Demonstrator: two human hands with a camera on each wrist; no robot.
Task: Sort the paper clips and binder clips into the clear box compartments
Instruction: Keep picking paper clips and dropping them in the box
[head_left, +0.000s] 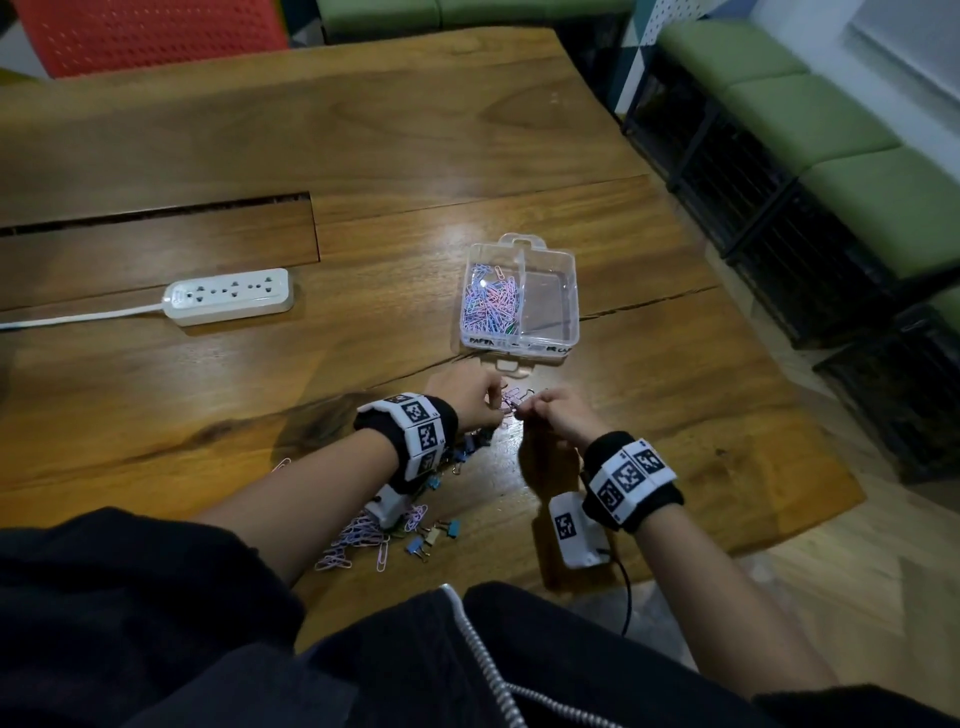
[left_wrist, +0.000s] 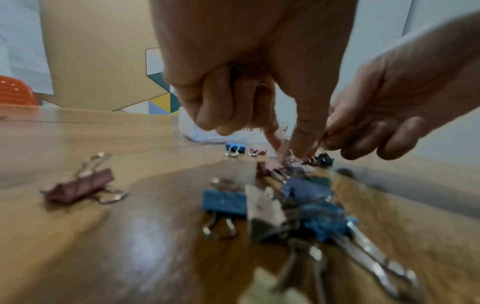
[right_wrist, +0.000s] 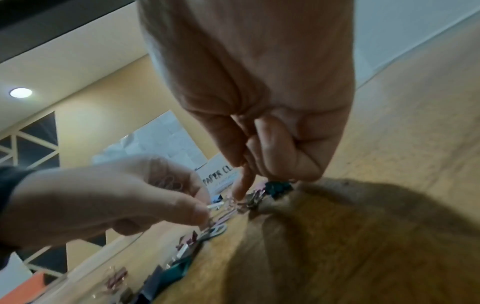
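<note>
- Both hands are met over the wooden table (head_left: 363, 156), just in front of the clear box (head_left: 569, 291), which is sat a bit beyond the fingertips.
- The left hand (head_left: 465, 397) is curled, thumb and index pinched down onto a small tangle of clips (head_left: 511, 402); pinkish paper clips can be made out tucked inside that hand in the right wrist view.
- The right hand (head_left: 556, 410) is clenched too, with its fingertips nipped onto the wire of a clip in the same little tangle. Whether it's a binder clip handle or a paper clip can't be told for sure, it's all pretty blurry.
- The box's left compartment is already loaded with pastel paper clips (head_left: 491, 301), pink, blue and white mostly, with a green bit near the front. The right compartment looks bare.
- Handwritten labels are seen on the box's front wall.
- A scatter of loose paper clips (head_left: 358, 540) and binder clips (head_left: 434, 535) is left on the table under the left forearm, near the table's edge.
- In the left wrist view, more binder clips (left_wrist: 224, 202) are spread out in blue, pink and dark teal.
- A white power strip (head_left: 228, 296) is parked off to the left, well apart from everything.
</note>
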